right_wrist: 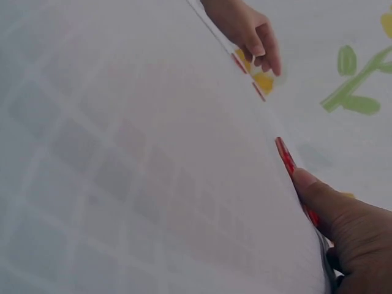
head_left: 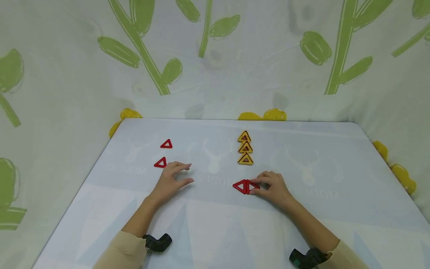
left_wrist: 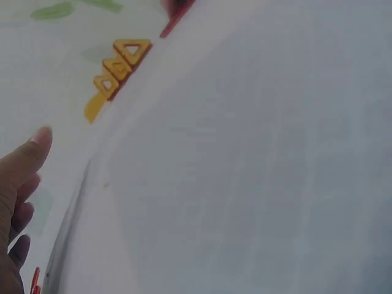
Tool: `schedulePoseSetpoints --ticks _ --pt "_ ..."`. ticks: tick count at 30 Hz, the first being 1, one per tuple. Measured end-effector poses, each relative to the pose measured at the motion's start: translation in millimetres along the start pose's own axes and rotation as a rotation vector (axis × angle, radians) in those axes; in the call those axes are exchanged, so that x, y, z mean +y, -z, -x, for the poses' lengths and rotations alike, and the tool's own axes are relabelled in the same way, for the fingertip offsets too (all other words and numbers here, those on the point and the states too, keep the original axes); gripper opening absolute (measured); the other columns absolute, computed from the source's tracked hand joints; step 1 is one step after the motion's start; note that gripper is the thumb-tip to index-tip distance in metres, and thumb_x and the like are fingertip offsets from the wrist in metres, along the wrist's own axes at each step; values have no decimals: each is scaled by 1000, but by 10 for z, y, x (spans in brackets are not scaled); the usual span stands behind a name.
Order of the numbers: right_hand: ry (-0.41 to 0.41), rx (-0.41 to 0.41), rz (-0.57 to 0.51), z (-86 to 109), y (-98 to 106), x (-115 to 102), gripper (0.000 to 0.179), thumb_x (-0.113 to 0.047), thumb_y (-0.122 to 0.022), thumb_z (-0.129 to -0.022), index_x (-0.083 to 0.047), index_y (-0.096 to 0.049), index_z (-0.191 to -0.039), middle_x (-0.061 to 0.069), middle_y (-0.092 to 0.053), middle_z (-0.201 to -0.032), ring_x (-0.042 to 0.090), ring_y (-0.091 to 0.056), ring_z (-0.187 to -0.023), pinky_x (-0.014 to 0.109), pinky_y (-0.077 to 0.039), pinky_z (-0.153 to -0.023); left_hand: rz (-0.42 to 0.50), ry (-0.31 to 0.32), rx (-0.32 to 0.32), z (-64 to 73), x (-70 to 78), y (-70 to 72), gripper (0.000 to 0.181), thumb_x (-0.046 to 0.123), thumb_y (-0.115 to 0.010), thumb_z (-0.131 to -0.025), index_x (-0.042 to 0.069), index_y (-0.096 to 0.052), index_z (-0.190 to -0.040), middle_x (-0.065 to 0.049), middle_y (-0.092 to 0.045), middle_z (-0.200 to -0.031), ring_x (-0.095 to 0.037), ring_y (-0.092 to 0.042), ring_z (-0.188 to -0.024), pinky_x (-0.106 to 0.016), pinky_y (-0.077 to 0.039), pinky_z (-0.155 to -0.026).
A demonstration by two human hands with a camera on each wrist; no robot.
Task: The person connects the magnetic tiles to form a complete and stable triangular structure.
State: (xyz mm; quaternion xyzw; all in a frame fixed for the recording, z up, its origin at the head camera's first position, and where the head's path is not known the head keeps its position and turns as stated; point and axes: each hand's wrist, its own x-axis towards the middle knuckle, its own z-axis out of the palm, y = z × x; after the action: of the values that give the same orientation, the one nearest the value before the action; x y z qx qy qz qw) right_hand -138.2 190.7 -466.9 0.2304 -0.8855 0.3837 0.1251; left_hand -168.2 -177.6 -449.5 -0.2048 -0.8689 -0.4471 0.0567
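Note:
My right hand pinches a red triangle tile between thumb and fingers, flat at the table surface. Its straight side meets a second red triangle, so the pair forms a diamond. In the right wrist view, my thumb lies along the red edge. My left hand holds nothing, its thumb and fingers spread apart above the table. Just beyond its knuckles lies another red triangle, with one more red triangle farther back.
Three yellow triangles with dark reddish centres stand in a column behind the red pair. The white patterned table ends at a back edge against a curtain with green leaves. Black wrist devices sit on both arms.

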Motion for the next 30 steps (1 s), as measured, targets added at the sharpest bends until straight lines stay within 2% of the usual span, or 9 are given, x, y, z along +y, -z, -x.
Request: schedulePoseSetpoints --ticks 4,7,11,16,21,26,30 --pt "-16 -4 -3 -4 24 -22 31 -18 -85 -64 -12 -76 -93 -5 -64 -83 10 -51 -79 31 -29 -71 -29 10 36 -64 -69 153 51 15 -81 -74 7 -64 -121 -5 -63 -105 -17 -49 -105 -40 -37 -92" --pt "-37 -13 -12 -5 24 -30 31 -19 -85 -65 -13 -76 -94 -5 -64 -84 9 -51 -80 32 -30 -72 -70 5 64 -92 -140 268 52 13 -81 -73 4 -64 -121 -7 -62 -105 -19 -47 -103 -40 -37 -89" --pt "-81 -42 -19 3 11 -35 30 -23 -84 -67 -15 -76 -96 -8 -64 -86 7 -50 -82 33 -30 -75 -124 53 85 -88 -233 439 54 13 -81 -73 2 -62 -123 -11 -60 -110 -25 -44 -107 -42 -38 -85" --pt "-109 -56 -19 24 2 -38 30 -24 -84 -69 -17 -76 -96 -10 -63 -86 5 -48 -82 34 -30 -76 -183 152 58 -61 -350 628 57 17 -79 -77 3 -58 -128 -15 -56 -117 -31 -42 -114 -49 -39 -88" --pt "-81 -42 -14 36 -2 -28 30 -23 -84 -68 -16 -76 -96 -10 -62 -85 5 -48 -80 33 -29 -74 -218 245 1 -25 -469 751 61 25 -76 -79 4 -54 -132 -16 -53 -121 -34 -40 -118 -52 -37 -92" --pt "-72 -36 -15 27 5 -39 30 -21 -84 -68 -15 -76 -96 -9 -62 -85 6 -48 -80 33 -30 -74 -165 373 -42 -3 -558 802 66 34 -72 -83 6 -49 -137 -16 -49 -127 -35 -38 -121 -53 -38 -96" --pt "-86 -43 -17 17 13 -53 30 -21 -84 -68 -15 -76 -97 -9 -62 -85 6 -48 -81 34 -30 -75 -150 398 -46 -7 -588 789 66 39 -70 -83 6 -50 -137 -17 -50 -125 -35 -39 -121 -54 -38 -96"
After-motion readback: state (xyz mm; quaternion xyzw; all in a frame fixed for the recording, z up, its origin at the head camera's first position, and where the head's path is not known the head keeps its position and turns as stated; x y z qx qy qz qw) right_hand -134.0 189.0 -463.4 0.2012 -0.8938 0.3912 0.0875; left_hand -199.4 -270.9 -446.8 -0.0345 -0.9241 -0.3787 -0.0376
